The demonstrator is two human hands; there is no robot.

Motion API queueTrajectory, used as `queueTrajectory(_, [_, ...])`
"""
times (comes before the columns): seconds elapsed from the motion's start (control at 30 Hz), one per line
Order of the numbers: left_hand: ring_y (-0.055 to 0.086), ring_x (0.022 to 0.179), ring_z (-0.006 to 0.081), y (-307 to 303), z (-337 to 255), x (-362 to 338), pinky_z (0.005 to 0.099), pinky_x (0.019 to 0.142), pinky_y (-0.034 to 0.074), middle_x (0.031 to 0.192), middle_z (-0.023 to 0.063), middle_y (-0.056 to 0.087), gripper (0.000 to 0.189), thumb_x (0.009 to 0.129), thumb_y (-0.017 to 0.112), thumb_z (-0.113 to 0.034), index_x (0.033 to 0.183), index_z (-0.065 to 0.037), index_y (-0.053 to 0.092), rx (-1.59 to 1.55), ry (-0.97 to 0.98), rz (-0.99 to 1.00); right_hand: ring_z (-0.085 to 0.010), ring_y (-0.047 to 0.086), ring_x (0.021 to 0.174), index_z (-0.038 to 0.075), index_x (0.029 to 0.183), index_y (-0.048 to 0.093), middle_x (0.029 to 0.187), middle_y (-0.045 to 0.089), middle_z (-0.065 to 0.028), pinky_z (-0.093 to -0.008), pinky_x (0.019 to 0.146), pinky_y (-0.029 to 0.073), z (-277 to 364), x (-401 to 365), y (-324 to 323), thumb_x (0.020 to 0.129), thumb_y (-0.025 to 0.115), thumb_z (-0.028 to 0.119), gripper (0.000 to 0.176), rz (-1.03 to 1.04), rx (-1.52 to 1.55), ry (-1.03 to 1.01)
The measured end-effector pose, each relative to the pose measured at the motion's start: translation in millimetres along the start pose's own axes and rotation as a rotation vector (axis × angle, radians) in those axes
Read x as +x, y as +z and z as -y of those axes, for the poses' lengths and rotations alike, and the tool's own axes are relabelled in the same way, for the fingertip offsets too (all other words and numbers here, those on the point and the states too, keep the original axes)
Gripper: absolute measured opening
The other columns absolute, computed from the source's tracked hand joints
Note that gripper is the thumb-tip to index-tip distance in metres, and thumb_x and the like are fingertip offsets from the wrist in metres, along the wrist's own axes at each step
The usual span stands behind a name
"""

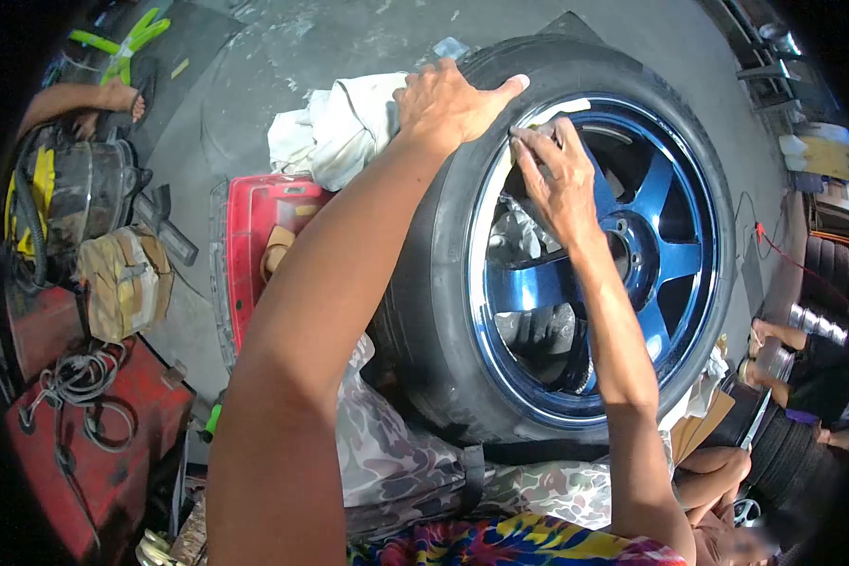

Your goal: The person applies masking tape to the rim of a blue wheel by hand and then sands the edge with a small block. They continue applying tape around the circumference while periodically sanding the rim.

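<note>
A black tyre [434, 311] with a glossy blue spoked wheel [670, 259] lies tilted in front of me, close to my legs. My left hand [448, 104] rests on the tyre's upper left, thumb stretched out and fingers apart, next to a crumpled white cloth [335, 137]. At the upper left of the wheel's shiny rim lip [486, 226], my right hand [558, 174] has its fingertips pressed together against the edge. Whatever is pinched there is too small and hidden to make out.
A red bin [250, 226] stands left of the tyre. Farther left are a taped cardboard box [127, 283], a black and yellow machine [75, 193] and a red case [113, 424] with coiled cable. Other people's legs show at upper left and lower right, near stacked tyres [792, 457].
</note>
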State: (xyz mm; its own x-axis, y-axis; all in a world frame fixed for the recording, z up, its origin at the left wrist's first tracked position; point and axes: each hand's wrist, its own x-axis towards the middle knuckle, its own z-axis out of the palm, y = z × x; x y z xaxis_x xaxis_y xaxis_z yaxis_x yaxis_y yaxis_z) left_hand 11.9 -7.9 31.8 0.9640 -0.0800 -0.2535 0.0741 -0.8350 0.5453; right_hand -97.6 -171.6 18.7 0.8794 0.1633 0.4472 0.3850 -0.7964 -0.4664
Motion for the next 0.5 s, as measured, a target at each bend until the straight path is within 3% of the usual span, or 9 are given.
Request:
queueTrajectory(0.2, [0.055, 0.142, 0.0378, -0.1, 0.4, -0.6, 0.0518, 0.117, 0.043, 0.152, 0.0245, 0.057, 0.121, 0.08, 0.058, -0.092, 0.154, 0.004, 0.05, 0.002, 0.004, -0.004, -0.0326, 0.067, 0.083, 0.001, 0.111, 0.078, 0.094, 0.061, -0.0158, -0.0432, 0.075, 0.055, 17.4, -10.3, 6.8, 0.094, 0.076, 0.007, 0.018, -0.061, 0.03, 0.058])
queueTrajectory(0.5, [0.054, 0.144, 0.0377, 2.5, 0.1, 0.9, 0.0522, 0.118, 0.044, 0.152, 0.0256, 0.057, 0.123, 0.08, 0.056, -0.093, 0.152, 0.006, 0.051, 0.017, 0.002, -0.021, -0.0299, 0.064, 0.073, -0.006, 0.1, 0.076, 0.085, 0.061, -0.0172, -0.0412, 0.069, 0.052, 50.1, -14.4, 32.4, 0.093, 0.075, 0.003, 0.011, -0.326, 0.108, 0.354])
